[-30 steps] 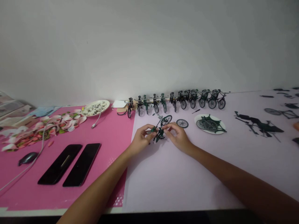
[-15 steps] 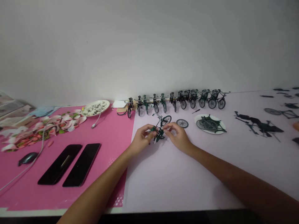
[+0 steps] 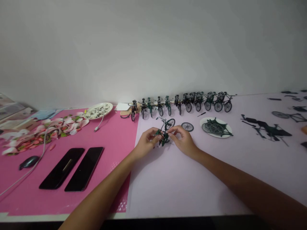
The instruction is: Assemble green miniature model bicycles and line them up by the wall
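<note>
1. Head view: green model bicycle point(image 3: 164, 138), 1, at 12 o'clock before you.
2. Your left hand point(image 3: 146, 141): closed on its 9 o'clock side.
3. Your right hand point(image 3: 183, 140): pinching its 3 o'clock side, exact part unclear.
4. Loose wheel point(image 3: 187, 126), 1: at the bicycle's 3 o'clock.

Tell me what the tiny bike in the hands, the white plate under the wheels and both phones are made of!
Miniature bicycle: probably plastic, dark green and dullish, from its thin, moulded-looking parts, though painted metal is possible. White plate: smooth and pale, plastic or ceramic; the view can't settle it. Black phones: likely glass fronts, glossy, since one shows a bright streak.
</note>
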A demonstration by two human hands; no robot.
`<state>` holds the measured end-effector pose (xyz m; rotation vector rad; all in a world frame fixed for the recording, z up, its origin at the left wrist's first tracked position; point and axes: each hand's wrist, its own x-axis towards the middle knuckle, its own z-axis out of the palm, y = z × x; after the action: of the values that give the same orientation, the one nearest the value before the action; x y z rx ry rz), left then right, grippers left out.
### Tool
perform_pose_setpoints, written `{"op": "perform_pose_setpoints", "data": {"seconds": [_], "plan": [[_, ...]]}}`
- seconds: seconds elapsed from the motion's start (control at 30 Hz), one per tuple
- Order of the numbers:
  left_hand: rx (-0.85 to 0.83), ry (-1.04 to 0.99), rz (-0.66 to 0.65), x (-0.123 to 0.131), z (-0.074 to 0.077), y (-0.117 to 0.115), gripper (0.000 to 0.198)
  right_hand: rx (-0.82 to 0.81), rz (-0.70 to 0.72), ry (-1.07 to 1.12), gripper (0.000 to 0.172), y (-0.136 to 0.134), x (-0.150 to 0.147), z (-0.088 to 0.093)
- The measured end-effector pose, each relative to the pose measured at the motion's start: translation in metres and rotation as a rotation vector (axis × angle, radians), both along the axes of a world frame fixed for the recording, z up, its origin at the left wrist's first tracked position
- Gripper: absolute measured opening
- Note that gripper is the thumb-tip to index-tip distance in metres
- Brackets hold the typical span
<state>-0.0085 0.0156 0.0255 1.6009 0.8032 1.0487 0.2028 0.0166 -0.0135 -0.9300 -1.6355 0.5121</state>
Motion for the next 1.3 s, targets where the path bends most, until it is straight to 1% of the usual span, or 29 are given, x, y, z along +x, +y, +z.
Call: {"op": "perform_pose_setpoints", "data": {"seconds": [0.17,0.37,0.63,0.73,0.83,0.97,1.03,1.13,1.23,1.3], "plan": [[-0.041,-0.032,-0.054,0.002,0.000,-0.002,0.050,0.009,0.012,-0.002,0.010,0.000,-0.001,-0.001],[-0.042,-0.045,-0.056,0.003,0.002,-0.003,0.051,0.022,0.005,-0.003,0.007,0.001,0.000,-0.001],[-0.026,-0.035,-0.050,0.003,-0.002,-0.003,0.050,0.036,0.001,-0.026,0.007,0.000,0.000,0.001],[-0.008,-0.025,-0.003,0.002,0.000,-0.002,0.047,0.065,-0.043,-0.088,0.007,0.000,0.001,0.004],[0.035,-0.020,0.092,-0.001,0.002,0.000,0.042,0.102,-0.089,-0.161,0.006,0.000,0.002,0.006],[0.087,0.015,0.231,-0.005,0.003,0.003,0.034,0.132,-0.028,-0.352,0.002,-0.002,0.000,0.006],[0.088,0.035,0.280,-0.006,0.001,0.005,0.033,0.152,-0.015,-0.456,0.007,-0.004,-0.002,0.005],[0.085,0.038,0.318,-0.007,-0.002,0.007,0.032,0.167,-0.039,-0.554,0.012,-0.005,-0.005,0.001],[0.068,0.045,0.350,-0.008,-0.003,0.008,0.033,0.170,-0.045,-0.608,0.006,-0.003,-0.004,-0.002],[0.049,0.061,0.375,-0.009,-0.003,0.008,0.035,0.174,-0.056,-0.632,0.006,-0.001,-0.003,-0.003]]}}
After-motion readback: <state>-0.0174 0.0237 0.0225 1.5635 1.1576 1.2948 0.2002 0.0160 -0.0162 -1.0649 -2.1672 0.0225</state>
